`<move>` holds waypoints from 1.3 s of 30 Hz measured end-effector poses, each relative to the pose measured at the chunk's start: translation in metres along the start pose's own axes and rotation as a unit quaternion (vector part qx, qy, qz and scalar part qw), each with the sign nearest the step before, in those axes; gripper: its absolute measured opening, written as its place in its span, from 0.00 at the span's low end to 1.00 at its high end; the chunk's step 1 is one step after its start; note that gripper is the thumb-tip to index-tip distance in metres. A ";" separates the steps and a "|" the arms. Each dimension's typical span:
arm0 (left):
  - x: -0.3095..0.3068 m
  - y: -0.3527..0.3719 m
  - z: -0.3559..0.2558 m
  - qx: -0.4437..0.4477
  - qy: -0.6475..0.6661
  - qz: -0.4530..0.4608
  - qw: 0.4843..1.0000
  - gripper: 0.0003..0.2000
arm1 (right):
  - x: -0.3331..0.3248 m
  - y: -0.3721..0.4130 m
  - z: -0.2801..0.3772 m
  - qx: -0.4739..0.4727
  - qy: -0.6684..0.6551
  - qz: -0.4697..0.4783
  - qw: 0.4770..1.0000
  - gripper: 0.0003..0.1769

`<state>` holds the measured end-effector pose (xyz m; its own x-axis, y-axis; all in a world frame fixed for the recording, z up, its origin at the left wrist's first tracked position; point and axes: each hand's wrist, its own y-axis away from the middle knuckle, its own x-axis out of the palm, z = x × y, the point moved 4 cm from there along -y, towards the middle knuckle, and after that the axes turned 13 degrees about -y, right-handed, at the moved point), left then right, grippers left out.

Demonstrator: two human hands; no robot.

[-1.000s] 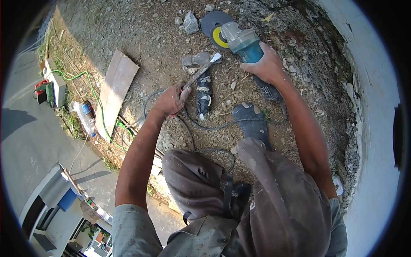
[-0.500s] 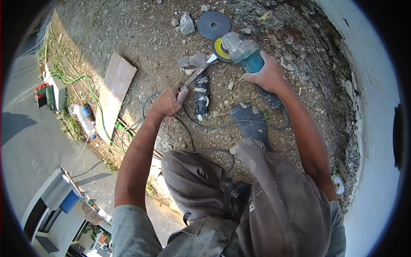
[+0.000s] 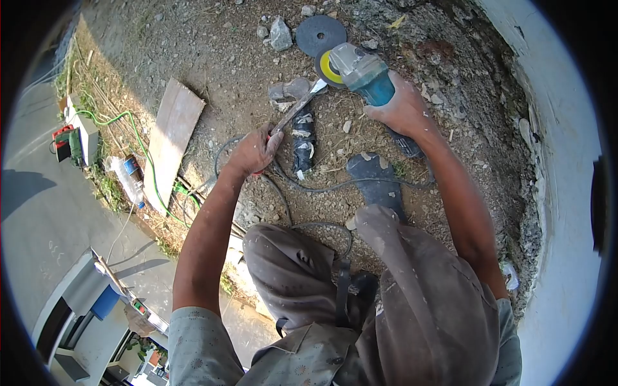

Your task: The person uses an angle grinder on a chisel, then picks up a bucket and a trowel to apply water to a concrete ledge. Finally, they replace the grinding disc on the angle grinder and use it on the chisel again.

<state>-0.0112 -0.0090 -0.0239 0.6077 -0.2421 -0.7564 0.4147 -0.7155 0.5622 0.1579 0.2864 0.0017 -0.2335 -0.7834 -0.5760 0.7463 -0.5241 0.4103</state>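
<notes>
My left hand [image 3: 253, 152] is closed around the red handle of a long metal chisel [image 3: 297, 108], whose bright flat tip points up and to the right. My right hand [image 3: 404, 108] grips the teal body of an angle grinder [image 3: 374, 87]. The grinder's yellow-backed disc [image 3: 329, 68] is close to the chisel's tip; whether they touch cannot be made out. A larger dark disc [image 3: 320, 36] lies on the ground just beyond the grinder. Beneath the chisel is a black taped object [image 3: 304, 143], with a stone [image 3: 290, 90] by its upper end.
A grey cable [image 3: 335, 188] crosses the dirt between my hands and my boot [image 3: 376, 183]. To the left lie a wooden board [image 3: 172, 138], a green cable [image 3: 139, 132] and a plastic bottle [image 3: 129, 180]. A white wall [image 3: 560, 193] runs along the right.
The grinder and my right hand have shifted slightly up and to the left. The chisel and my left hand have hardly moved.
</notes>
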 end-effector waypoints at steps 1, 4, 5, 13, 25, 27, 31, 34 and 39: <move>0.001 0.000 0.000 -0.001 -0.001 -0.003 1.000 0.23 | 0.000 -0.001 0.001 0.002 -0.002 0.003 1.000 0.52; 0.003 -0.001 0.001 -0.006 -0.005 -0.004 1.000 0.23 | -0.005 -0.004 0.005 0.002 -0.009 0.003 1.000 0.50; 0.004 -0.001 0.002 -0.008 -0.007 -0.002 1.000 0.23 | -0.007 -0.003 0.006 -0.001 -0.011 -0.001 1.000 0.50; 0.005 0.002 0.001 -0.022 -0.025 -0.006 0.999 0.23 | 0.001 -0.003 0.007 0.000 0.002 -0.017 1.000 0.45; -0.002 0.007 -0.016 -0.056 -0.017 -0.011 0.998 0.20 | -0.006 0.004 0.004 0.018 -0.016 -0.017 1.000 0.44; -0.002 0.008 -0.018 -0.063 -0.017 -0.009 0.998 0.20 | -0.007 0.014 0.004 0.011 -0.016 -0.021 1.000 0.46; 0.001 0.006 -0.015 -0.070 -0.026 -0.003 0.997 0.21 | -0.004 0.025 0.007 0.033 -0.020 0.030 0.999 0.49; -0.002 0.008 -0.017 -0.065 -0.021 -0.012 0.998 0.21 | 0.001 0.028 -0.001 0.036 -0.013 0.028 0.999 0.50; -0.002 0.008 -0.017 -0.072 -0.024 0.000 0.997 0.22 | -0.007 0.042 -0.006 0.051 -0.006 0.038 0.998 0.51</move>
<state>0.0029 -0.0029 -0.0123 0.5751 -0.2760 -0.7702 0.5096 -0.6156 0.6011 0.1945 0.2723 0.0186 -0.1869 -0.8256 -0.5324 0.6947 -0.4943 0.5225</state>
